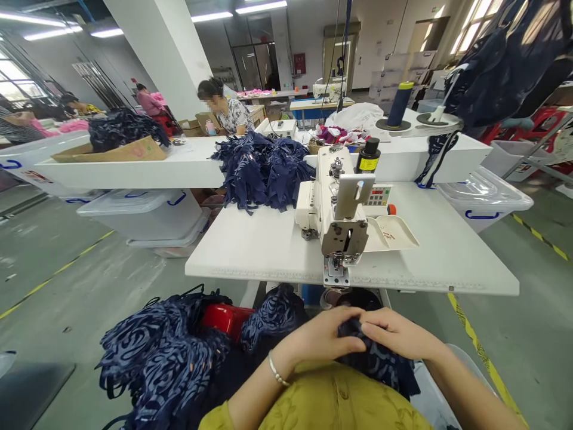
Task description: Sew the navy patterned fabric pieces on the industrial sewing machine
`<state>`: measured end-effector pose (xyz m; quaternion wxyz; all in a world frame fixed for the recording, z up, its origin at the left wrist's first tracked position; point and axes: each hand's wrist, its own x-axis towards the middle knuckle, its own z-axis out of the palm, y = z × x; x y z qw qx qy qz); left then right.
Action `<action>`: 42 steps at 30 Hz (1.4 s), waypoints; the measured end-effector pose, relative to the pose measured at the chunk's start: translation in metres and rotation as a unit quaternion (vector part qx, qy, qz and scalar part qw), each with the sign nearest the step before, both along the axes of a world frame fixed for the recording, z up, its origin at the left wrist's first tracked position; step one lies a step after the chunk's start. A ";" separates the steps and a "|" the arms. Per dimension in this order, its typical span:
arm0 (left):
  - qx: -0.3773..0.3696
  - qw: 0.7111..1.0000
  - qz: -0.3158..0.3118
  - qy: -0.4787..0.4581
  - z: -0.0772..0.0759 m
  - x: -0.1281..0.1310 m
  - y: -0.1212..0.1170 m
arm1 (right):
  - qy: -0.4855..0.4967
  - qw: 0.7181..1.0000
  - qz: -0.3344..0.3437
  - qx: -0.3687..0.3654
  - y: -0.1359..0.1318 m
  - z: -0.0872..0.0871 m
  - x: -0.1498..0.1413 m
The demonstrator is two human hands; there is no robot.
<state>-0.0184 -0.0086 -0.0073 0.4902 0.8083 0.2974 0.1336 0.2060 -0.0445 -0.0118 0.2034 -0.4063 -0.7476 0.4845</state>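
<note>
My left hand (329, 335), with a bracelet at the wrist, curls over a bunch of dark navy patterned fabric (380, 361) in front of my body. My right hand (396, 331) closes on the same fabric from the other side, and the fingertips of both hands nearly meet. Part of the fabric is hidden under my fingers. Just beyond my hands, at the table's front edge, stands a white sewing machine (331, 203). A smaller bundle of navy patterned fabric (273, 313) lies left of my hands, beside a large heap of patterned pieces (165, 358).
On the white table (259, 251) lies a pile of plain navy pieces (266, 170). Right of the machine are a cream tray (405, 236) and a navy thread cone (400, 106). A red stool (226, 321) shows between the heaps. Another person (230, 110) works behind the table.
</note>
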 end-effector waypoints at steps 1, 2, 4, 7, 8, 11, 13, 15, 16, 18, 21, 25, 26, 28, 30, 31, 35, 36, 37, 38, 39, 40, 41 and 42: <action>-0.034 0.999 -0.010 -0.003 0.006 0.007 -0.002 | 0.007 1.000 0.001 0.022 0.001 0.010 -0.004; -0.054 0.999 -0.003 0.003 0.011 0.012 -0.003 | 0.002 0.999 0.005 0.043 0.003 0.018 -0.006; -0.063 0.997 0.039 0.025 0.019 0.015 -0.001 | -0.035 0.996 0.002 0.083 0.007 0.030 -0.004; -0.058 0.994 0.090 0.016 0.024 0.007 0.006 | -0.088 0.989 -0.043 0.110 0.016 0.038 0.010; -0.057 0.993 0.106 0.003 0.026 0.004 0.008 | -0.093 0.989 -0.052 0.103 0.019 0.039 0.015; -0.053 0.984 0.169 -0.033 0.029 -0.006 0.014 | -0.063 0.993 -0.074 0.059 0.030 0.038 0.022; -0.039 0.979 0.198 -0.038 0.030 -0.012 0.020 | -0.037 0.991 -0.120 0.049 0.039 0.033 0.019; 0.014 0.975 0.222 -0.015 0.030 -0.016 0.027 | -0.026 0.982 -0.176 0.054 0.049 0.026 0.010; 0.058 0.970 0.236 0.009 0.029 -0.018 0.030 | -0.023 0.978 -0.199 0.054 0.054 0.021 0.004; 0.178 0.943 0.275 0.062 0.024 -0.018 0.035 | -0.005 0.972 -0.230 0.052 0.064 0.009 -0.007; 0.385 0.868 0.300 0.085 0.013 -0.013 0.034 | 0.045 0.964 -0.253 0.069 0.075 -0.005 -0.021; 0.528 0.836 0.124 0.091 -0.003 -0.003 0.023 | 0.066 0.956 -0.265 0.109 0.081 -0.007 -0.026; 0.540 0.829 0.101 0.106 -0.005 -0.002 0.021 | 0.064 0.955 -0.263 0.118 0.083 -0.005 -0.026; 0.561 0.809 0.114 0.134 -0.010 0.001 0.017 | 0.063 0.955 -0.258 0.134 0.087 0.002 -0.025; 0.575 0.791 0.143 0.154 -0.013 0.003 0.014 | 0.063 0.954 -0.255 0.144 0.092 0.006 -0.025; 0.578 0.785 0.153 0.162 -0.014 0.004 0.012 | 0.063 0.953 -0.255 0.148 0.095 0.006 -0.026; 0.579 0.770 0.187 0.191 -0.018 0.010 0.009 | 0.077 0.942 -0.270 0.182 0.107 0.001 -0.030; 0.580 0.766 0.197 0.194 -0.019 0.011 0.009 | 0.084 0.939 -0.272 0.193 0.109 -0.001 -0.031; 0.580 0.764 0.204 0.197 -0.019 0.012 0.008 | 0.090 0.936 -0.275 0.201 0.110 -0.003 -0.032; 0.579 0.763 0.208 0.199 -0.019 0.013 0.008 | 0.095 0.933 -0.279 0.206 0.112 -0.004 -0.033; 0.577 0.764 0.210 0.199 -0.019 0.014 0.008 | 0.100 0.931 -0.282 0.209 0.113 -0.004 -0.034; 0.577 0.764 0.210 0.198 -0.018 0.014 0.008 | 0.103 0.931 -0.282 0.209 0.113 -0.005 -0.034; 0.578 0.765 0.208 0.195 -0.017 0.014 0.008 | 0.104 0.931 -0.280 0.209 0.114 -0.005 -0.035; 0.579 0.765 0.207 0.192 -0.016 0.014 0.008 | 0.104 0.932 -0.277 0.209 0.114 -0.005 -0.035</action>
